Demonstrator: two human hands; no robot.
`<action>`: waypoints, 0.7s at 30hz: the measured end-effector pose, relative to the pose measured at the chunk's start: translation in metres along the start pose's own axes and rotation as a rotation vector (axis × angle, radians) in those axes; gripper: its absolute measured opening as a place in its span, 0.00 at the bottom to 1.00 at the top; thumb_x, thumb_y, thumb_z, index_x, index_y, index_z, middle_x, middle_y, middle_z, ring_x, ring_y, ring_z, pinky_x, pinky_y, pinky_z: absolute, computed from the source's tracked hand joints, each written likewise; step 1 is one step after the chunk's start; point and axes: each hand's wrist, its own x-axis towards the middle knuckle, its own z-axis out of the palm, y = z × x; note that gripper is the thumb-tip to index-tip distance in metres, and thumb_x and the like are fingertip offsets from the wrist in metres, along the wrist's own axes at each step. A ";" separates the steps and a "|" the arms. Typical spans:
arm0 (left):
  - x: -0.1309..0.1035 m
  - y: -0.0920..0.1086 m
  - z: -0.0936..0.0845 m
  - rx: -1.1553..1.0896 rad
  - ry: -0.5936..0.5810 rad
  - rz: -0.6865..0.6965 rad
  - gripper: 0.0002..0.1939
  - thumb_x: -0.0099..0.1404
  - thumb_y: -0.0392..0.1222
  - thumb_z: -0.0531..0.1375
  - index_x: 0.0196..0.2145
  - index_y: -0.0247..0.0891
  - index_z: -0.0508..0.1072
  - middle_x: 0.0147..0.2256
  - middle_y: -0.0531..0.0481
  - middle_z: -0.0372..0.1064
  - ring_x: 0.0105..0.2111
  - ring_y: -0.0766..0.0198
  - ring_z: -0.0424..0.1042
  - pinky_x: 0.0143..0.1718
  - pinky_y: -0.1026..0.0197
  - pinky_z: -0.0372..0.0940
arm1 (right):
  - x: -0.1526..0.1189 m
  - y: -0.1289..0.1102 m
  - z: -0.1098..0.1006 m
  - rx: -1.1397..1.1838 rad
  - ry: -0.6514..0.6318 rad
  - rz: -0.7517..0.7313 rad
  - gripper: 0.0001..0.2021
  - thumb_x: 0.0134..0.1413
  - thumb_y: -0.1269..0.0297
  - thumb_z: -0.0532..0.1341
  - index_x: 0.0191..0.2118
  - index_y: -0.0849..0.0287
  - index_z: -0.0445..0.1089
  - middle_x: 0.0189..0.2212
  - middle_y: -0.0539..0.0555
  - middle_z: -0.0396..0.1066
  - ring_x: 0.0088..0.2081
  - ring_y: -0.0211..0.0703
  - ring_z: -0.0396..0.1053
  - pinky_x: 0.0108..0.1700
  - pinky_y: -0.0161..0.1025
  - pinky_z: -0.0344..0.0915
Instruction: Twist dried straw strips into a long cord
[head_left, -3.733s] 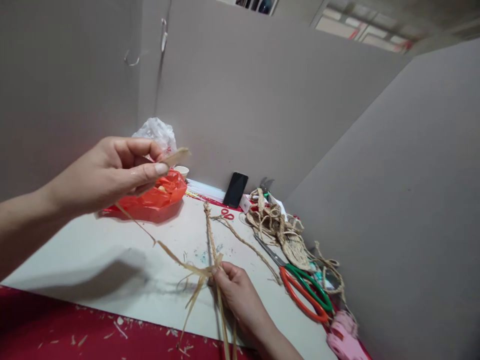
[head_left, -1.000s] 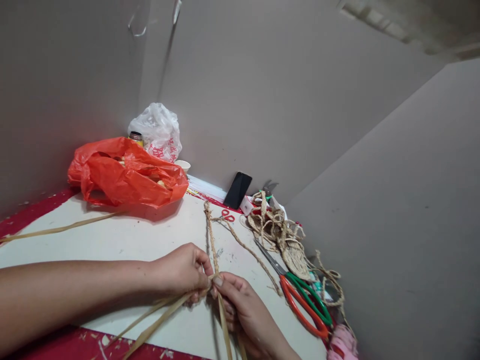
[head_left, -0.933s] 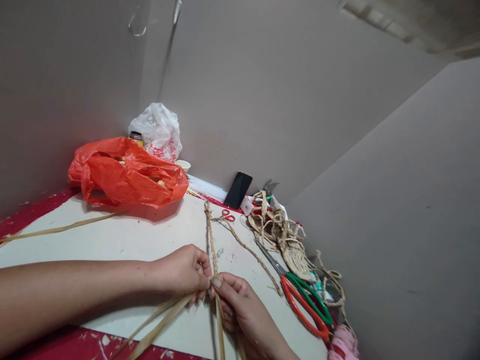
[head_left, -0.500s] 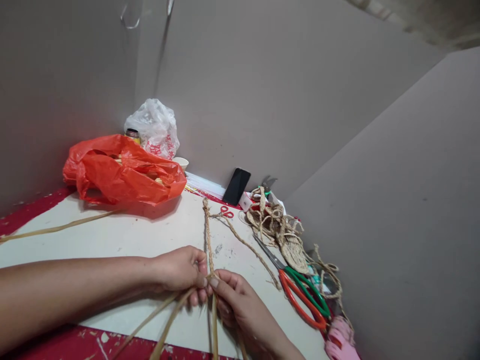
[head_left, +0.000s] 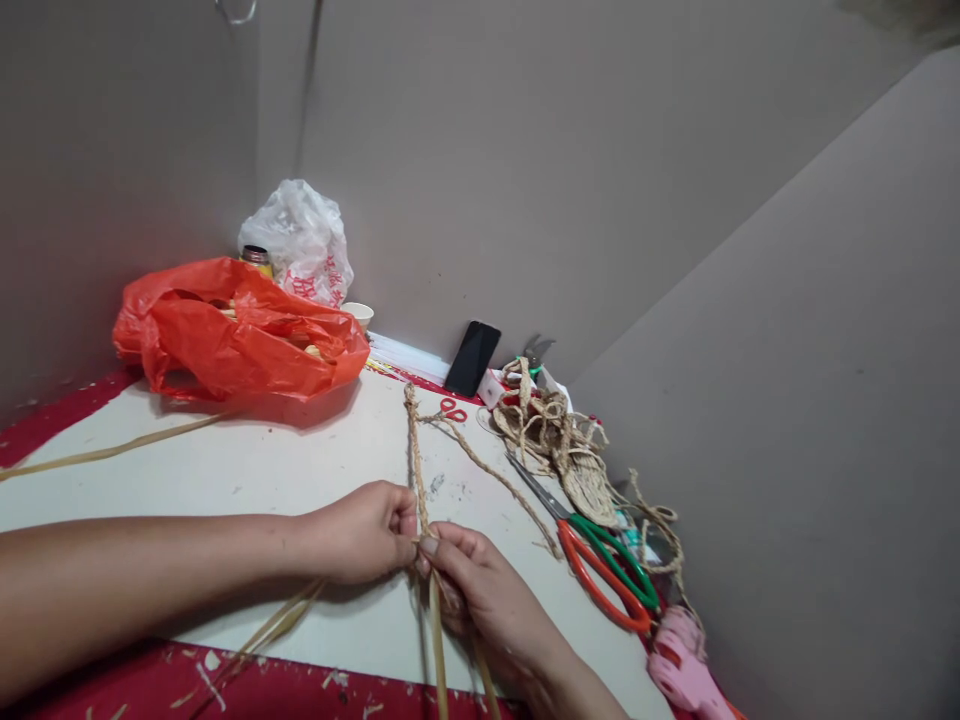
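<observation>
A thin straw braid runs down the board towards me, its knotted tip at the far end. At its lower end my left hand pinches the straw from the left, fingers curled in. My right hand meets it there, thumb and forefinger closed on the same spot. Unbraided straw strands hang from under my right hand towards the near edge. More strands come out below my left forearm. The exact crossing of the strands is hidden by my fingertips.
Large scissors with red and green handles lie right of my hands, near a pink glue gun. Beyond are a heap of braided cord, small red scissors, a phone and a red plastic bag. Grey walls stand close behind.
The strands that ran out left between my hands now show only below my left forearm. My left fingers are curled tighter. The view has shifted slightly.
</observation>
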 end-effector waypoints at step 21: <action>-0.001 0.014 -0.009 0.154 -0.136 -0.059 0.11 0.59 0.42 0.52 0.27 0.35 0.70 0.20 0.56 0.59 0.20 0.72 0.54 0.23 0.67 0.52 | 0.001 0.001 -0.010 -0.115 -0.034 -0.009 0.14 0.52 0.55 0.60 0.25 0.61 0.63 0.10 0.40 0.48 0.13 0.28 0.40 0.16 0.31 0.35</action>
